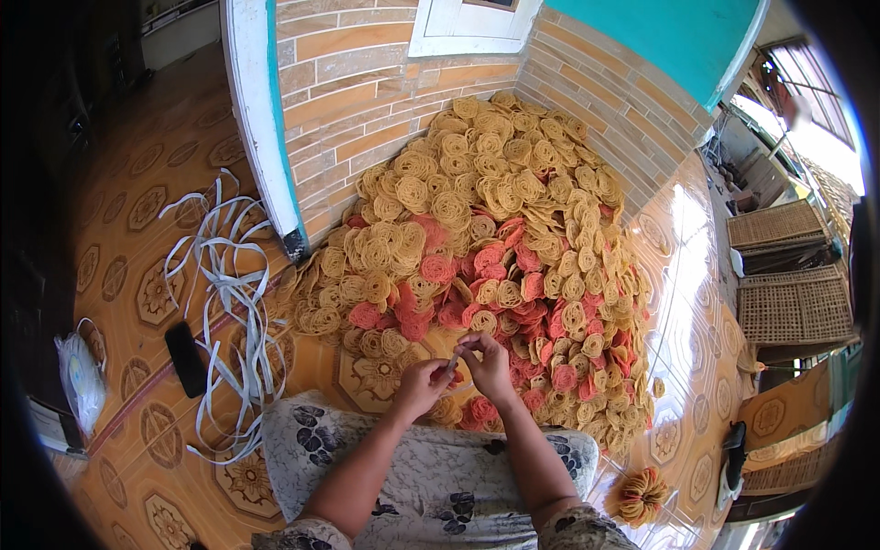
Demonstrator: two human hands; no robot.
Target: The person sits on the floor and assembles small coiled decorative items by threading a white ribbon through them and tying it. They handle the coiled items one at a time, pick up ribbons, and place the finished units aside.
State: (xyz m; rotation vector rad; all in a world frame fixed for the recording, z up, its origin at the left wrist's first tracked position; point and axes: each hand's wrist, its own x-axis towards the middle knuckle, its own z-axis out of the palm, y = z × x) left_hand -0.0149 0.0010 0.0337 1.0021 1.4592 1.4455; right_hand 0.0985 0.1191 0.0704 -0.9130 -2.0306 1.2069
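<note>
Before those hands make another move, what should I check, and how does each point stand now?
1. Left hand and right hand both visible: ok.
2. Small item at the fingertips identifiable: cannot tell, too small.
3. Tan and red discs neatly stacked: not ok, loosely heaped.
4. White straps untangled: not ok, looped over each other.
5. Black phone away from the hands: ok.

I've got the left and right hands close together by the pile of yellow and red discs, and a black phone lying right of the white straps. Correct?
One slip: the head view shows the black phone lying left of the white straps. The left hand and right hand are close together by the pile.
</note>
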